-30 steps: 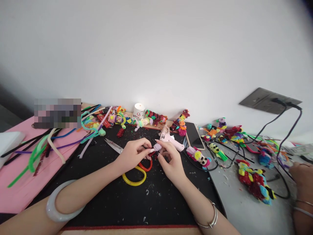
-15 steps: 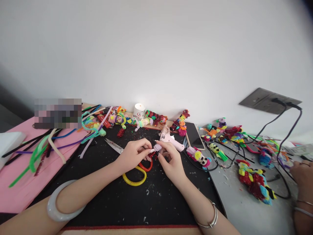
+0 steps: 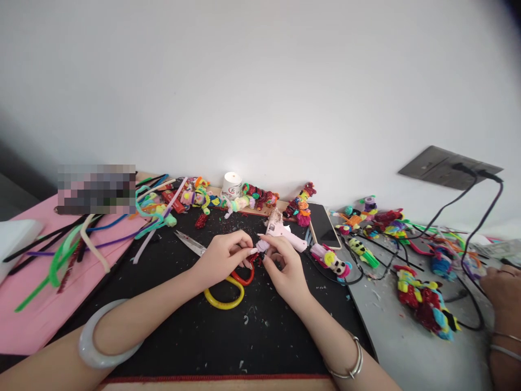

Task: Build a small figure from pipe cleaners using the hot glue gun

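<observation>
– Red-and-pale-pink chenille piece (image 3: 256,254), head view: where is it, and who's got it?
– Mid-mat, just above the black mat (image 3: 244,336), between both hands. Left hand (image 3: 222,258) is closed in a fingertip pinch on the red end. Right hand (image 3: 285,269) has its fingers curled and pinches the pale end. No free fingers on either side.
– Step?
– My read: fine shaping or twisting of the piece with both pinches. Scissors (image 3: 223,297) lie flat under the left hand, untouched. The pink glue gun (image 3: 285,233) lies just beyond the right hand, also untouched.
– What does a further move need?
– Judgement only: the piece is tiny, so one pinch has to anchor it while the other works. Letting go with either hand means re-gripping first.
– Orientation?
– Long axis looks roughly left-right, with the pale end to the right and slightly farther, the red end left and nearer. Fingers cover most of it, so I can't tell the exact tilt.
– Surroundings?
– Loose pipe cleaners (image 3: 65,252) lie on the pink sheet (image 3: 36,309) at left. Finished figures (image 3: 256,195) line the far edge. A phone (image 3: 323,225) sits right of the gun. Another person's hand (image 3: 502,288) is at the far right edge, well apart.
</observation>
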`<state>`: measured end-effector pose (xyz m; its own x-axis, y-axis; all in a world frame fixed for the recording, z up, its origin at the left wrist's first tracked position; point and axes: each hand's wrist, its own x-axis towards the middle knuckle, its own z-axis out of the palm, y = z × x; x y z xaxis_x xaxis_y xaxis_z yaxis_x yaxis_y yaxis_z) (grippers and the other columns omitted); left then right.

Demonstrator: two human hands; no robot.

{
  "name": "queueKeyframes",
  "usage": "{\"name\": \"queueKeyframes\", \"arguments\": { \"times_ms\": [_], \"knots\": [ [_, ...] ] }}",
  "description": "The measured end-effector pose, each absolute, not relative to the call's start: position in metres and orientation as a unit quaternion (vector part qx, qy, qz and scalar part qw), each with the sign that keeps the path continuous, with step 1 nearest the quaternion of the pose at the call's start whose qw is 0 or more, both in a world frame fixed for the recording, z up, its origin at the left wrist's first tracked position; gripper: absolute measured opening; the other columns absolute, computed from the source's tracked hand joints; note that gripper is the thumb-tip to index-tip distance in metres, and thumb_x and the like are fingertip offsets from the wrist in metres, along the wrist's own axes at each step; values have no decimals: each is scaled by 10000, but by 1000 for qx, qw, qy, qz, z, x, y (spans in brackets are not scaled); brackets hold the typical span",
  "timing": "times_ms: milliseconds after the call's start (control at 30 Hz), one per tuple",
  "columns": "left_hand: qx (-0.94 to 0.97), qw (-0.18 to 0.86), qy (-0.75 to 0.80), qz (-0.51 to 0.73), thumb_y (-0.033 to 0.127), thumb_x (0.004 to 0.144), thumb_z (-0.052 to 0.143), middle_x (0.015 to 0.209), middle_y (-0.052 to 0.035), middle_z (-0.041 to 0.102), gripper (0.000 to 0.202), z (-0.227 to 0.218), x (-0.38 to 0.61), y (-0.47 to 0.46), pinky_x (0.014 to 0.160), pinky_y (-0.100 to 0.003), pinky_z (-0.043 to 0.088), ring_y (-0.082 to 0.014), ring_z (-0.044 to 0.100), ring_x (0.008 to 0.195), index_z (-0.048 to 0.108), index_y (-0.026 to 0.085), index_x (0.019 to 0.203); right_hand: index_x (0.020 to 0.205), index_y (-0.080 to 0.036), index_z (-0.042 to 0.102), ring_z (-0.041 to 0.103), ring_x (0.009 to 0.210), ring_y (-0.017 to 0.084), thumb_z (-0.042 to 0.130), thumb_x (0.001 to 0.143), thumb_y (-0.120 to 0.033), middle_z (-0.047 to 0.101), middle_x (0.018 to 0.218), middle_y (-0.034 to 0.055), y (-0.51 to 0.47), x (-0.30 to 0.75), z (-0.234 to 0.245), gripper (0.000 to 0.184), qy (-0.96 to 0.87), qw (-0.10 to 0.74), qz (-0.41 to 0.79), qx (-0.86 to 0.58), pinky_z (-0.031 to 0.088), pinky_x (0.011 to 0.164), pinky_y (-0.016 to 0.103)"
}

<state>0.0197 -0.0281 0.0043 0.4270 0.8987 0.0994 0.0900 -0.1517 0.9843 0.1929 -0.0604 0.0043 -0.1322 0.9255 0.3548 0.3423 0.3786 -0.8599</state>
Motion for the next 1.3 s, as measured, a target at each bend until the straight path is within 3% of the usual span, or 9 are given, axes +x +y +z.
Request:
{"name": "queueKeyframes", "arguments": {
  "times_ms": [333,633,1300],
  "knots": [
    [654,534,375,383,228,818,565,700,29,600,59,5,20,-29,572,-245,567,-124,662,570,527,182,822,1132,-254,621,534,741,148,515,783,-71,539,903,41,-61,192,6,408,-684,471,314,-460,487,588,252],
    [646,547,368,383,251,834,556,740,22,621,155,3,18,-30,598,-279,579,-154,687,608,495,197,966,1146,-252,605,528,742,140,501,787,-59,533,910,38,-61,192,6,420,-686,469,319,-457,482,590,244],
    [662,538,364,374,226,837,543,729,19,613,89,3,19,-29,615,-269,576,-139,671,603,541,174,909,1148,-244,599,519,739,138,500,782,-51,528,894,33,-60,193,2,425,-688,468,314,-458,472,592,243]
  ]
}}
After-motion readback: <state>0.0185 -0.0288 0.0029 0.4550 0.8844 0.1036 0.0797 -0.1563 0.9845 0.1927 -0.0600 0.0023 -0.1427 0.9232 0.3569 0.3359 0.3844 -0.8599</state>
